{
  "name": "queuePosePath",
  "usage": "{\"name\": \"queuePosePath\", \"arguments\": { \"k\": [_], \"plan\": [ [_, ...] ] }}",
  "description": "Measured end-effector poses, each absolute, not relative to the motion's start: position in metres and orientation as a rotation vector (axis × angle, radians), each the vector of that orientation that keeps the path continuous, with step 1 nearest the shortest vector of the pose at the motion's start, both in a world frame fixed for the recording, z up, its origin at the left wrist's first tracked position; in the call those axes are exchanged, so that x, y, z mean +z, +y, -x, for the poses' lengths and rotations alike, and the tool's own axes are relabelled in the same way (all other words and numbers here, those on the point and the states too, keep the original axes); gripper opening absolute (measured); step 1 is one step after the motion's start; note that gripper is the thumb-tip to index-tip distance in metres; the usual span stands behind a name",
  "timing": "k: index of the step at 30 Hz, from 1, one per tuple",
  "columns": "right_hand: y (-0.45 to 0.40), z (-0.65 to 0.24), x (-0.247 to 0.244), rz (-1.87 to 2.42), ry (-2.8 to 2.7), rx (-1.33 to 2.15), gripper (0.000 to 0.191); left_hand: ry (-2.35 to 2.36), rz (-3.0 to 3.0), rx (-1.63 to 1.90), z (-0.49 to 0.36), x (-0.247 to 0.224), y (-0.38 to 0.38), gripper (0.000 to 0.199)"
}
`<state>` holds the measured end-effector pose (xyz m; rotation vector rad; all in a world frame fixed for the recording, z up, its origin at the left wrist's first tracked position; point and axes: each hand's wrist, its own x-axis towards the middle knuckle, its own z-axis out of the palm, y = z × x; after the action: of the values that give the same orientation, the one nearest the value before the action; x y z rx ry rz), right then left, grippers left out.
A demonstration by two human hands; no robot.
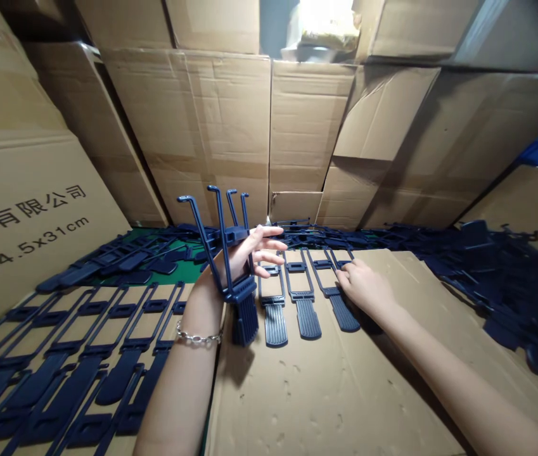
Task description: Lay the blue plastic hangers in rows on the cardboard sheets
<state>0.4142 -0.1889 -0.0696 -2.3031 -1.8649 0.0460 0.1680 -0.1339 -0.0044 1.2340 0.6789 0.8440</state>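
My left hand (248,250) carries a couple of dark blue plastic frames (243,292) upright. Each has two long hooked prongs at the top and a ribbed flat paddle at the bottom. The fingers of that hand point to the right, and its thumb side is partly hidden behind the frames. On the cardboard lie similar pieces, a near one (275,323) and a middle one (307,316), paddles toward me. My right hand (364,285) has its fingers curled down on the upper part of the rightmost frame (345,313), which still lies flat.
Rows of like frames (126,377) cover the cardboard on the left. Loose dark parts (497,278) heap up at the right, and more (121,256) lie on the green surface at the back left. Stacked cardboard boxes (230,120) wall off the back; a printed box (26,209) stands left.
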Motion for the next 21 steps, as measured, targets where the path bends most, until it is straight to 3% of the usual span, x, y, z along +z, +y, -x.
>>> {"name": "queuePosePath", "arguments": {
  "k": [3, 6, 9, 12, 16, 21],
  "plan": [
    [-0.2, -0.39, -0.056, 1.929, -1.901, 0.119, 0.031, 0.636, -1.199, 0.941, -0.174, -0.005, -0.137, 0.052],
    [-0.212, -0.358, -0.041, 1.484, -1.959, 0.446, 0.03, 0.589, -1.184, 1.009, -0.179, -0.005, -0.14, 0.059],
    [-0.219, -0.329, -0.032, 1.305, -1.926, 0.787, 0.048, 0.59, -1.208, 0.959, -0.185, -0.006, -0.141, 0.064],
    [-0.22, -0.311, -0.033, 1.258, -1.904, 0.82, 0.069, 0.597, -1.291, 0.923, -0.189, -0.009, -0.142, 0.066],
    [-0.219, -0.306, -0.042, 1.15, -1.861, 0.756, 0.058, 0.612, -1.5, 0.833, -0.181, -0.01, -0.145, 0.063],
    [-0.23, -0.328, -0.048, 1.165, -1.708, 0.954, 0.045, 0.699, -1.66, 0.685, -0.156, -0.002, -0.151, 0.053]
  ]
}}
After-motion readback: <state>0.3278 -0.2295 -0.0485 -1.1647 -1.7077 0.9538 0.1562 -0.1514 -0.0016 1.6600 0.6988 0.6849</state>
